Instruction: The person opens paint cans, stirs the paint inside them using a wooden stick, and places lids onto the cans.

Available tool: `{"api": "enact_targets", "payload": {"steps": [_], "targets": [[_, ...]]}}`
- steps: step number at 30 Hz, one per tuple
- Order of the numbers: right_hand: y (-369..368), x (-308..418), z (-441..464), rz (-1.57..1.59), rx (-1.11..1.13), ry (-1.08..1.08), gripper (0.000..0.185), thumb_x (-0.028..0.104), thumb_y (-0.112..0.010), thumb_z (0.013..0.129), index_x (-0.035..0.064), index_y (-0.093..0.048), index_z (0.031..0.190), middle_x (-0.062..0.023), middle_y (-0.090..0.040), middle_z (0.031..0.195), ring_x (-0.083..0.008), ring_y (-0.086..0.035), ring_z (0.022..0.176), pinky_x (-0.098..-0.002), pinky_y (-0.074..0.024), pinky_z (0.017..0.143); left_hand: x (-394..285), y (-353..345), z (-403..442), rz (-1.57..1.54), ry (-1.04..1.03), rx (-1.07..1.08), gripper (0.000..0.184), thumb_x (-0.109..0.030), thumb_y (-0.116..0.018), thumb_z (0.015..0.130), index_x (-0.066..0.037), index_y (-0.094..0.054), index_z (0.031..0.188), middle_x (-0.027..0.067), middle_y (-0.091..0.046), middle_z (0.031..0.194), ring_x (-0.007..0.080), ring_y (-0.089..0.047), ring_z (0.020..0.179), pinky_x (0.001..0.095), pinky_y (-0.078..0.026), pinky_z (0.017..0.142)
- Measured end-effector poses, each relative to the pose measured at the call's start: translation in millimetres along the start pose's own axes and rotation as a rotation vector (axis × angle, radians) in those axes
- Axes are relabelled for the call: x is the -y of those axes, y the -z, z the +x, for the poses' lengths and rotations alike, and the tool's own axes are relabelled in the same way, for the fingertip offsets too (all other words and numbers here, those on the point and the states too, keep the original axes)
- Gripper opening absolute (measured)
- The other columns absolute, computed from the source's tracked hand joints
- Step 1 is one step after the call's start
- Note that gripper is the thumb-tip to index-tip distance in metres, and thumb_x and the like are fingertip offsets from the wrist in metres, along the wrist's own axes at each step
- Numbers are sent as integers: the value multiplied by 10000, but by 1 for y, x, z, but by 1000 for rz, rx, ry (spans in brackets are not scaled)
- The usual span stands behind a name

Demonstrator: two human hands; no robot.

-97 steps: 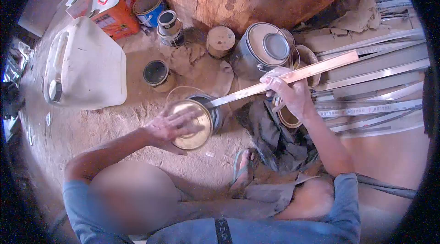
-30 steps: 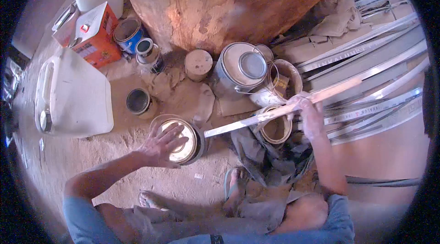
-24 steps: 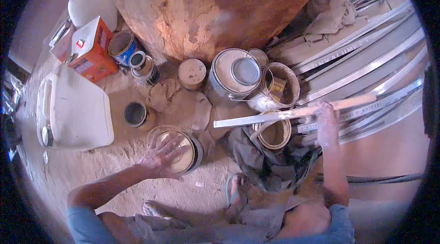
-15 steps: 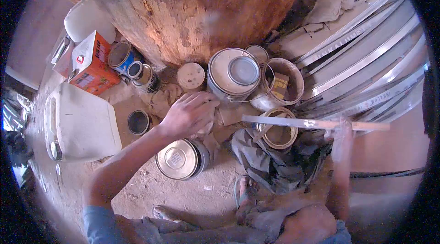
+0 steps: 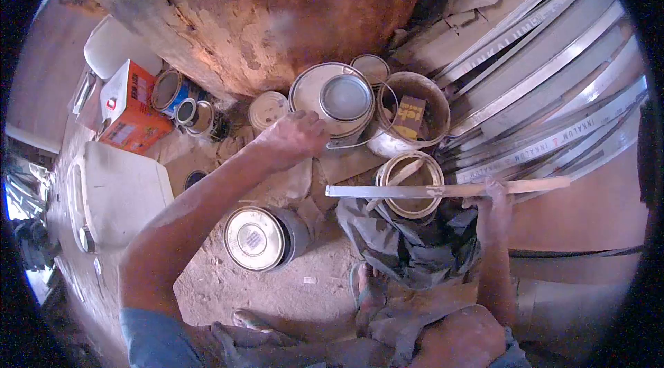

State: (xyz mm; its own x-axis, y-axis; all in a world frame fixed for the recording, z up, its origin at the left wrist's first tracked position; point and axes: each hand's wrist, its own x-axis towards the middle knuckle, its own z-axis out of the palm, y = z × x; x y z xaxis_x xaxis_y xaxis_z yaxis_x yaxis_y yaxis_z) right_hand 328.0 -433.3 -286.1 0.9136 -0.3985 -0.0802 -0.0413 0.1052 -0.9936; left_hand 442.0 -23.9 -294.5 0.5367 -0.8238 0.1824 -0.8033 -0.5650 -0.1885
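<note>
Reaching, it seems: left hand (image 5: 296,135), fingers curled, by the near-left edge of the large paint can (image 5: 310,95), grip unclear; right hand (image 5: 495,196) clenching a wooden stick (image 5: 456,190). Next calls for a surer left hold!

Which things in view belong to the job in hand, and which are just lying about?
Probably part of the job:
stick, held in the right hand
large can, nearest the left hand
lidded can before the feet

Probably just lying about:
white jerrycan
orange box
long strips
</note>
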Motion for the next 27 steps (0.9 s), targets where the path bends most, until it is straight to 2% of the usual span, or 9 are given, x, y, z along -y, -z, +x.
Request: {"api": "enact_targets", "payload": {"steps": [5, 7, 13, 20, 22, 23, 25, 26, 27], "targets": [[4, 1, 1, 5, 43, -14, 277, 278, -629, 930, 4, -661, 956, -115, -674, 861, -224, -653, 722, -353, -523, 579, 2, 0, 5, -4, -42, 28, 182, -162, -663, 742, -88, -655, 909, 65, -624, 969, 240, -630, 990, 364, -554, 850], [7, -2, 1, 55, 68, 16, 258, 256, -631, 930, -1, -657, 942, -128, -675, 867, -228, -651, 709, -357, -525, 571, 6, -2, 6, 46, -55, -39, 198, -164, -655, 752, -85, -665, 934, 67, -633, 987, 239, -633, 991, 360, -554, 846], [5, 13, -4, 15, 79, -2, 222, 221, -639, 926, -1, -653, 932, -125, -667, 834, -222, -645, 687, -357, -525, 564, 12, -5, 9, -11, -101, -20, 240, -158, -642, 767, -77, -675, 990, 56, -641, 989, 232, -637, 1000, 367, -560, 836], [23, 3, -4, -36, 106, -2, 308, 295, -606, 947, -9, -651, 925, -121, -661, 818, -233, -631, 667, -371, -513, 603, 15, -12, 4, -22, -89, 104, 267, -154, -647, 773, -68, -652, 1025, 72, -628, 984, 248, -636, 987, 369, -563, 820], [21, 4, -2, -77, 101, -36, 350, 331, -588, 956, -10, -653, 914, -119, -660, 800, -232, -617, 650, -370, -506, 630, 19, -3, -2, -202, 63, 60, 283, -161, -675, 794, -37, -655, 1047, 126, -633, 1010, 309, -631, 1036, 410, -555, 831], [22, 2, 1, -68, 105, -34, 350, 331, -588, 956, -10, -653, 914, -119, -660, 800, -232, -617, 650, -370, -506, 630, 20, 0, -2, -192, 64, 64, 283, -161, -675, 794, -37, -655, 1047, 126, -633, 1010, 309, -631, 1036, 410, -555, 831], [24, -6, 0, -87, -1, -68, 347, 330, -587, 955, -7, -657, 916, -118, -657, 775, -232, -615, 644, -365, -506, 636, 18, 2, -3, -417, 573, -351, 353, -187, -692, 824, -15, -655, 1130, 191, -658, 1063, 371, -634, 1065, 453, -535, 863], [19, -6, -2, -82, 5, -69, 347, 330, -587, 955, -7, -657, 916, -118, -657, 775, -232, -615, 644, -365, -506, 636, 25, 0, -5, -410, 577, -349, 353, -187, -692, 824, -15, -655, 1130, 191, -658, 1063, 371, -634, 1065, 453, -535, 863], [12, -5, -2, -72, -26, -58, 340, 326, -594, 947, -6, -658, 919, -116, -654, 764, -232, -619, 646, -367, -507, 637, 38, -6, -5, -493, 710, -243, 376, -191, -707, 844, -30, -659, 1181, 186, -674, 1124, 367, -645, 1087, 439, -531, 897]]}}
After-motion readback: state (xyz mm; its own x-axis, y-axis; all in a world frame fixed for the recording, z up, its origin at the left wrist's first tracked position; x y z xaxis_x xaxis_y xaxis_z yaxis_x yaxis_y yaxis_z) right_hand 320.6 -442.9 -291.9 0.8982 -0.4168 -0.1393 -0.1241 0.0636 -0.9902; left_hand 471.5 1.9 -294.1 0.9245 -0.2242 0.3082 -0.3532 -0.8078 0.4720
